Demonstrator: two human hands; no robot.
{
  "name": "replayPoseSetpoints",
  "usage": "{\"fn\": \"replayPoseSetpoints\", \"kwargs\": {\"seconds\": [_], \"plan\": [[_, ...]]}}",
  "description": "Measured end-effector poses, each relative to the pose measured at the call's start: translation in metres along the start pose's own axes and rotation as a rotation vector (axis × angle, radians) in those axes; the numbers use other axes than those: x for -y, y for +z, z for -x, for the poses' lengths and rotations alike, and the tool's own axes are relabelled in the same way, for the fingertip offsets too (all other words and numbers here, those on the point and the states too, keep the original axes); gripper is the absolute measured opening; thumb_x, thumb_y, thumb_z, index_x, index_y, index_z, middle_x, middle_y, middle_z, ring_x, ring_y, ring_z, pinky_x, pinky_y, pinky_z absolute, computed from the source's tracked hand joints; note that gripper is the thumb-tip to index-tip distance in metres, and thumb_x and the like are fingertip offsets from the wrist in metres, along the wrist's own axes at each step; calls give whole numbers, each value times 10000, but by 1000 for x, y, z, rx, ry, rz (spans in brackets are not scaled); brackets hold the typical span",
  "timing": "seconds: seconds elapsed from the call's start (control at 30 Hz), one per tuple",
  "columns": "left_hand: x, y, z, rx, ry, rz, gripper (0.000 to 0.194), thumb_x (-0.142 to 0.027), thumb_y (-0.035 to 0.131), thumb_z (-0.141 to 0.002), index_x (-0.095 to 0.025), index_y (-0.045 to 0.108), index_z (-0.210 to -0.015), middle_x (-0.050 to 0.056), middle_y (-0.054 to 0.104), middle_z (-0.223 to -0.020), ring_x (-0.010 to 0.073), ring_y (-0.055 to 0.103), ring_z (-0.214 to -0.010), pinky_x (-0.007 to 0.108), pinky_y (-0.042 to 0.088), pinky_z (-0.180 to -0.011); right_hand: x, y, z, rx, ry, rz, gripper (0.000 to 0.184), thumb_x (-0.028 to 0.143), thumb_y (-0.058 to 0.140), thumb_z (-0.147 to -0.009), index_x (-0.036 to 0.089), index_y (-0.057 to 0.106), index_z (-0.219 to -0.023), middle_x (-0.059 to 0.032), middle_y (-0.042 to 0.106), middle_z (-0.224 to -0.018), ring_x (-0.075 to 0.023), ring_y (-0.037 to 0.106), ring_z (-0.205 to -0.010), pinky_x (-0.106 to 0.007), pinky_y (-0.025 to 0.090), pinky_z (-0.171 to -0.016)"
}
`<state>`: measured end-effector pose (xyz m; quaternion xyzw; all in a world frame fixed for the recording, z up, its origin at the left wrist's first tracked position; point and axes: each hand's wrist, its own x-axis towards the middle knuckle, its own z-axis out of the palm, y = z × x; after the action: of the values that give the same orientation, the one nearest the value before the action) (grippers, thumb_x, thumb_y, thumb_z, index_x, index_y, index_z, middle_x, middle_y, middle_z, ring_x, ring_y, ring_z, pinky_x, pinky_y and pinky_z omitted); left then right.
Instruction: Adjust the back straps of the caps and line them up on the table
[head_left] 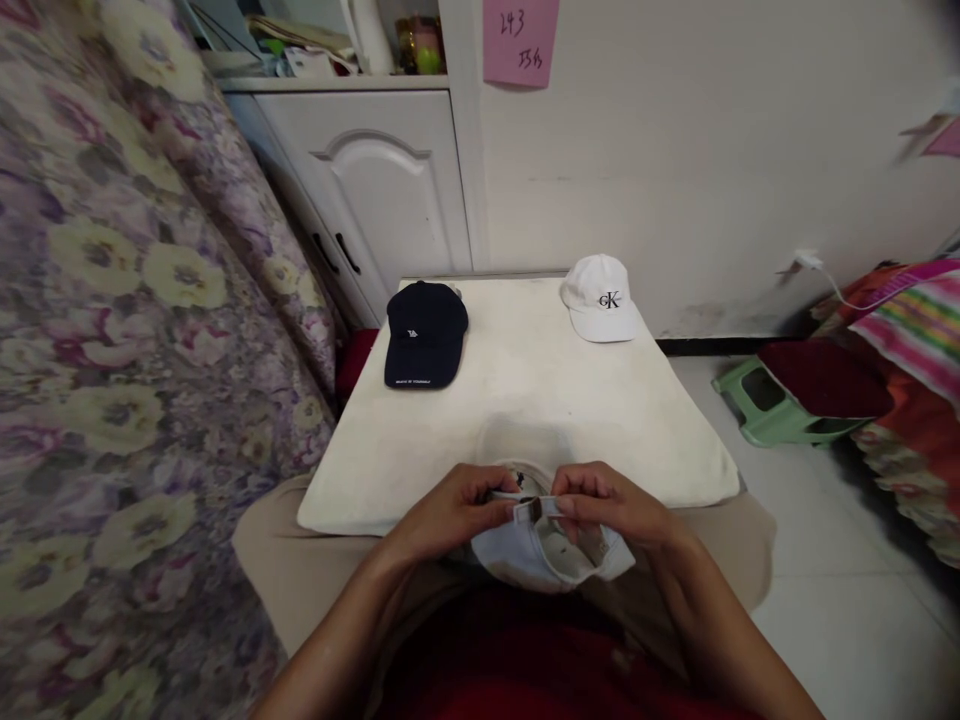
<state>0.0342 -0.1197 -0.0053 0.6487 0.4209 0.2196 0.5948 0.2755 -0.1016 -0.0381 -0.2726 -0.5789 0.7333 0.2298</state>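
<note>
On the light-grey cloth cap (511, 556), the narrow pale strap (550, 506) is pinched by fingers of the left hand (459, 506) and right hand (616, 505). It is best kept untwisted.

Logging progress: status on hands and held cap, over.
Left hand, right hand pinching strap of pale cap. Navy cap, white cap farther off. No obstruction seen.

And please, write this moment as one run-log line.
left hand: pinching back strap of pale baseball cap | right hand: pinching same strap | table: navy baseball cap, white CK baseball cap
</note>
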Motion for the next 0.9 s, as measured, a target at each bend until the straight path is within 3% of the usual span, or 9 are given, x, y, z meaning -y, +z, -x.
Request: {"fn": "replayPoseSetpoints", "kwargs": {"seconds": [0.37, 0.57, 0.9], "plan": [[-1, 4, -2, -5, -47, 1, 229, -359, 624, -859, -145, 661, -785, -22, 567, -693, 111, 458, -634, 218, 342, -580, -3, 2, -1, 71, 6, -50, 297, 430, 641, -913, 134, 620, -901, -5, 680, -677, -49, 452, -438, -169, 320, -432], [-1, 3, -4, 12, -53, -1, 245, -376, 646, -833, -142, 668, -767, -29, 540, -645, 109, 434, -609, 221, 312, -555, -3, 1, 6, 62, 32, -56, 315, 429, 676, -886, 142, 579, -802, 5, 660, -631, -56, 479, -447, -169, 341, -440], [-4, 5, -6, 40, -28, -72, 209, -339, 652, -814, -150, 664, -725, -32, 508, -624, 106, 417, -604, 211, 292, -531, -11, 0, 2, 106, 39, -54, 275, 396, 682, -891, 136, 607, -840, 6, 659, -657, -52, 468, -466, -168, 345, -461]]}}
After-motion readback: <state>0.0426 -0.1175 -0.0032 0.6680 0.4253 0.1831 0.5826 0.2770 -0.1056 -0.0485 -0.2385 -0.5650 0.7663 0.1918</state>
